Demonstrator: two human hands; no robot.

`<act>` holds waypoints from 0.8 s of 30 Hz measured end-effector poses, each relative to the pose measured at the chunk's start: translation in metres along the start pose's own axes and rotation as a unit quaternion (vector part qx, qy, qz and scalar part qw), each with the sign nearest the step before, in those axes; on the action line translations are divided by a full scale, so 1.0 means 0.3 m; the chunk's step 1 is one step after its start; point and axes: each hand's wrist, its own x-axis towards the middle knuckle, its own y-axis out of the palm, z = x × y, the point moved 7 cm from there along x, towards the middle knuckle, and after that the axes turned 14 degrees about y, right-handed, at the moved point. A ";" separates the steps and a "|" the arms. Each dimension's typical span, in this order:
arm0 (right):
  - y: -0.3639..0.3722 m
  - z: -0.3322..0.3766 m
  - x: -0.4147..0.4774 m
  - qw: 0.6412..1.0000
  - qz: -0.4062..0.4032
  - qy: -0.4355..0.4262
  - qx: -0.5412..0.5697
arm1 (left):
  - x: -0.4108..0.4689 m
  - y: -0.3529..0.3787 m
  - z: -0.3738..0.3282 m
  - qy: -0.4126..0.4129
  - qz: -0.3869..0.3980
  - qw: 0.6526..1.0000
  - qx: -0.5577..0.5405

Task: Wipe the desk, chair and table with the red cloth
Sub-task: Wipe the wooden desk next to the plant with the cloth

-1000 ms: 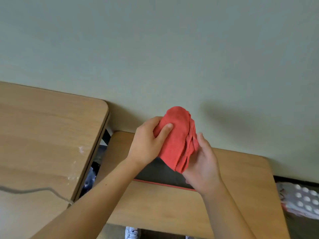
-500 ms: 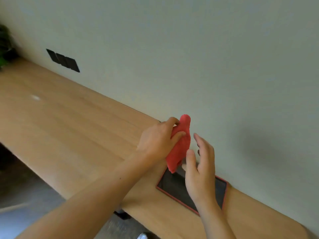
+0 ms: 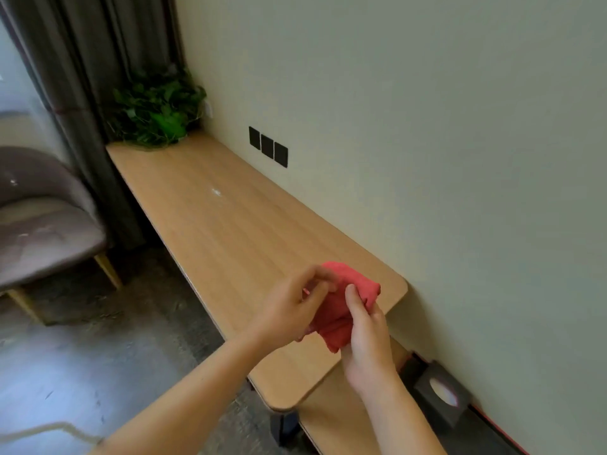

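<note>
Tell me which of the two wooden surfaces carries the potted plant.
The long upper desk along the wall; the plant sits at its far end. The lower table, tucked under the desk's near corner, holds none.

A furnished room in a home or rented lodging, seen from above. A long wooden desk (image 3: 230, 224) runs flush against a plain pale wall (image 3: 427, 110), where three dark switch or socket plates (image 3: 267, 146) sit in a row just above the desktop. A leafy green plant (image 3: 157, 114) stands at the far end of the desk, beside heavy dark curtains (image 3: 95, 60) hung over a bright window. A grey upholstered chair (image 3: 42, 224) on slim pale legs stands on the grey floor (image 3: 82, 356) to the left. A lower wooden table (image 3: 331, 412) adjoins the desk's near end, with a dark tissue box (image 3: 441, 392) against the wall.
</note>
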 end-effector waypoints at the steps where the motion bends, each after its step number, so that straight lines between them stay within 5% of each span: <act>1: 0.074 -0.027 0.027 0.999 0.025 0.027 0.030 | -0.011 -0.075 0.032 0.025 0.000 0.999 0.047; 6: 0.450 -0.184 0.175 0.977 0.070 0.153 0.129 | -0.049 -0.458 0.228 0.084 0.021 0.970 0.227; 11: 0.769 -0.285 0.320 0.964 0.084 0.187 0.171 | -0.018 -0.747 0.381 0.033 0.036 0.998 0.048; 16: 0.943 -0.332 0.469 0.955 0.090 0.195 0.203 | 0.055 -0.933 0.501 0.045 0.048 0.998 -0.008; 24: 0.945 -0.346 0.869 0.966 -0.031 0.159 0.202 | 0.209 -1.211 0.934 -0.128 0.057 0.981 0.132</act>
